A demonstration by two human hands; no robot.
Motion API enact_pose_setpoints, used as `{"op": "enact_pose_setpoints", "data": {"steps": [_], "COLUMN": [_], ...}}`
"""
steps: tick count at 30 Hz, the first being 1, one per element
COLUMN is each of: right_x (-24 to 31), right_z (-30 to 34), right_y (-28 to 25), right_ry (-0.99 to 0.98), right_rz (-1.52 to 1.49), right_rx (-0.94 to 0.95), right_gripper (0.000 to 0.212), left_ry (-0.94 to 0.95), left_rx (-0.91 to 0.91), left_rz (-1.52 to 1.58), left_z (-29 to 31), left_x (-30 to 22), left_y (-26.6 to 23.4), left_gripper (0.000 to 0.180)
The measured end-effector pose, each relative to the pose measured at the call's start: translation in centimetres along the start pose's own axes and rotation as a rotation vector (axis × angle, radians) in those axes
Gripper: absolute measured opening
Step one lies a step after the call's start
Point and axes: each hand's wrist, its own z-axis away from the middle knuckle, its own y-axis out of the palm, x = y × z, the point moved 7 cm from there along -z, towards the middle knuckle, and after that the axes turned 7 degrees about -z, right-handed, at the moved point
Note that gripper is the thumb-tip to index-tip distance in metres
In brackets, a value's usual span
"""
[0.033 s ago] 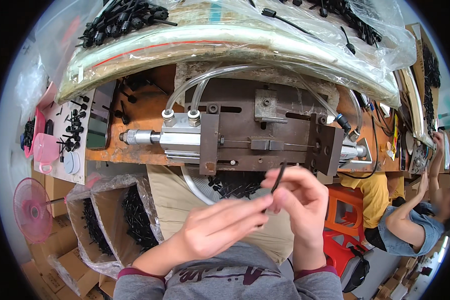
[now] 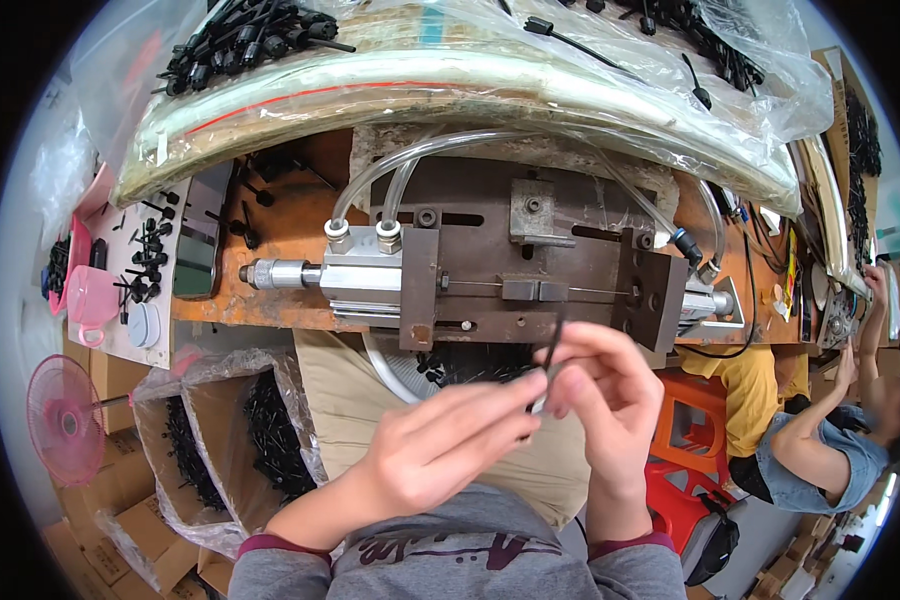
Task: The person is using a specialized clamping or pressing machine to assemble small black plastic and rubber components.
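Observation:
A slim black stick-like part (image 2: 554, 345) stands tilted between my hands, in front of the metal fixture. My left hand (image 2: 425, 440) pinches its lower end with the fingers pressed together. From the other side, my right hand (image 2: 610, 395) closes thumb and fingers about the part; the contact is partly hidden. Beyond my hands, a brown steel fixture (image 2: 480, 215) sits on the wooden bench, with a silver pneumatic cylinder (image 2: 360, 280) at its left and a small clamp block (image 2: 533, 289) at its middle. A white round basin (image 2: 385, 370) holding black parts lies partly hidden under my hands.
Clear hoses (image 2: 450, 140) arch over the fixture. A plastic-wrapped shelf (image 2: 470, 85) carries heaps of black parts. Lined boxes (image 2: 215, 430) of black parts stand lower left, by a pink fan (image 2: 63, 420). At right are a red stool (image 2: 670, 500) and a co-worker (image 2: 820, 440).
My right hand has shifted slightly right and up. The black part stands a little more upright. My left hand has barely moved.

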Motion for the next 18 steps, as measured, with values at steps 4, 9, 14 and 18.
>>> {"op": "enact_pose_setpoints", "data": {"steps": [4, 9, 14, 18], "right_x": [1.2, 1.7, 3.3, 5.4], "right_z": [1.2, 1.9, 1.9, 1.2], "right_y": [-1.4, -2.1, -2.2, -1.7], "right_ry": [-0.094, -0.232, -0.273, -0.359], "right_rz": [0.267, 0.445, 0.467, 0.547], "right_rx": [-0.133, -0.088, -0.123, -0.1], "right_gripper": [0.016, 0.013, 0.013, 0.012], "left_ry": [-0.002, -0.035, -0.07, -0.083], "left_rx": [0.008, 0.065, 0.085, 0.095], "left_rz": [-0.292, -0.436, -0.428, -0.447], "left_z": [-1.2, -2.1, -2.4, -2.5], "left_x": [0.8, 1.2, 1.6, 1.5], "left_y": [1.8, 3.2, 3.0, 3.0], "left_gripper": [0.028, 0.025, 0.022, 0.021]}}
